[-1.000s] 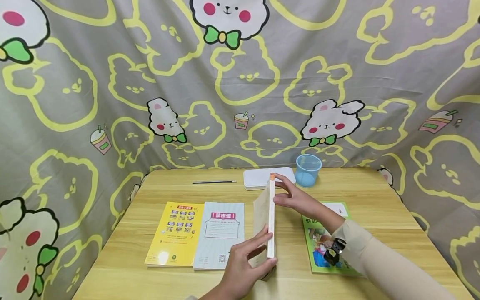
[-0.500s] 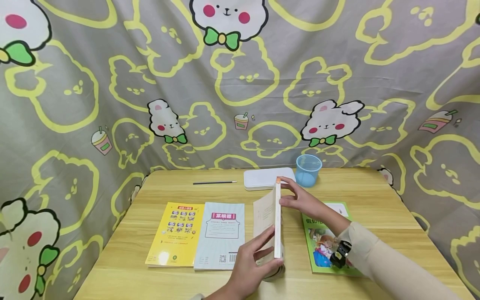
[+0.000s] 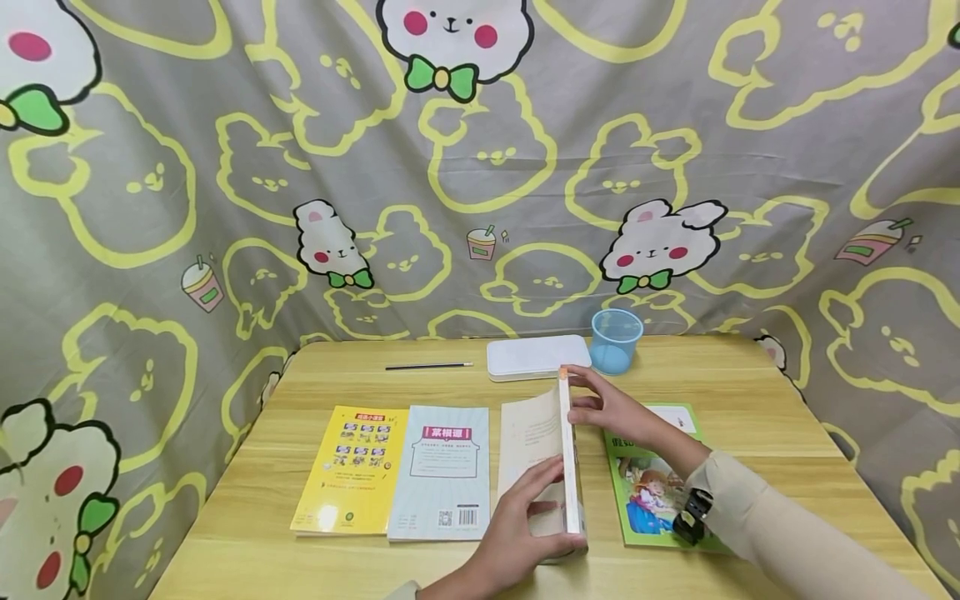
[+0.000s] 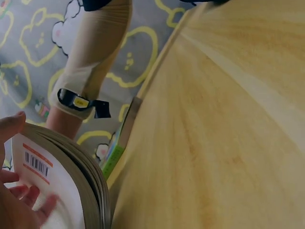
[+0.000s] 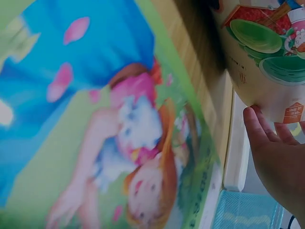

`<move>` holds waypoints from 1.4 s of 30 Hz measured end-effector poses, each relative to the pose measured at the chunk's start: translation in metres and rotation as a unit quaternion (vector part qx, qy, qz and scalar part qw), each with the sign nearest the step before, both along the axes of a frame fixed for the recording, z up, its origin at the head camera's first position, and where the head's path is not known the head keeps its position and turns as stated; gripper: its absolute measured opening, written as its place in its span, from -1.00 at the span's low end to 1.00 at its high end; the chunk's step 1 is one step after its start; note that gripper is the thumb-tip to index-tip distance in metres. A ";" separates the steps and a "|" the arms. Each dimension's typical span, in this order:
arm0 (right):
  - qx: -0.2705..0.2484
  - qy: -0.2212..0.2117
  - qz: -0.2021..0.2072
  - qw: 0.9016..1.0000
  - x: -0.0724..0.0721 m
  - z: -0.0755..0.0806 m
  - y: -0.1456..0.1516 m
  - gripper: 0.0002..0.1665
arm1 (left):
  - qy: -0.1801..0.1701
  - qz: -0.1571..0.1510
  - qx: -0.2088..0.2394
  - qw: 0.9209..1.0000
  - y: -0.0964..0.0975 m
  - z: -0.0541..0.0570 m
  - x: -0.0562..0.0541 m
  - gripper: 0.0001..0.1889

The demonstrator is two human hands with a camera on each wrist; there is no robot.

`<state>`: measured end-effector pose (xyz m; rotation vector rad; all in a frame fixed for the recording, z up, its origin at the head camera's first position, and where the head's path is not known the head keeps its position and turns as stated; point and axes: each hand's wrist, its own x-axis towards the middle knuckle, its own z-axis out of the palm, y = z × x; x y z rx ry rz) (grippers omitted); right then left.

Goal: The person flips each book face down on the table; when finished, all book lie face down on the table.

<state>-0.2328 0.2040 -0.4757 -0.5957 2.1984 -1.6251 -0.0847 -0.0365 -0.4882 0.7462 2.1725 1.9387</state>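
Note:
A book (image 3: 569, 467) stands on edge near the middle of the table, its white spine with an orange end facing up. Its beige inner page (image 3: 525, 433) spreads out to the left. My left hand (image 3: 517, 521) grips the near end, thumb on the right of the spine and fingers on the left. At the far end, my right hand (image 3: 611, 412) pinches the top corner. A barcode on the back cover (image 4: 35, 164) and bowed, slightly fanned pages show in the left wrist view. The illustrated cover (image 5: 262, 62) faces the right wrist camera, with right fingertips (image 5: 249, 114) at its edge.
Left of the hands lie a yellow book (image 3: 352, 475) and a pale blue book (image 3: 442, 458). A green book (image 3: 637, 492) lies under the right forearm. Behind are a pencil (image 3: 427, 366), a white case (image 3: 525, 358) and a blue cup (image 3: 617, 342). A patterned curtain (image 3: 405, 333) borders the table.
Both hands have moved the upright book a little to the right and nearer. More of the beige inner page shows on its left, and the pale blue book's barcode has come into view.

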 end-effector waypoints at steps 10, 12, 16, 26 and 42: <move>0.037 0.025 0.000 0.999 0.001 -0.006 0.010 -0.05 | 0.076 0.015 -0.074 0.994 0.004 -0.006 -0.004 -0.14; 0.036 0.023 -0.002 0.999 0.000 -0.006 0.010 -0.03 | 0.091 0.014 -0.078 0.993 0.005 -0.007 -0.004 -0.13; 0.039 0.027 0.000 0.999 0.000 -0.008 0.012 -0.01 | 0.127 0.011 -0.092 0.988 0.006 -0.011 -0.005 -0.11; 0.055 0.059 0.009 0.997 -0.001 -0.014 0.019 0.03 | 0.168 -0.038 -0.186 0.967 0.002 -0.014 -0.008 -0.11; 0.101 0.061 0.015 0.993 -0.001 -0.014 0.031 0.10 | 0.187 -0.098 -0.392 0.895 -0.007 -0.007 -0.010 -0.07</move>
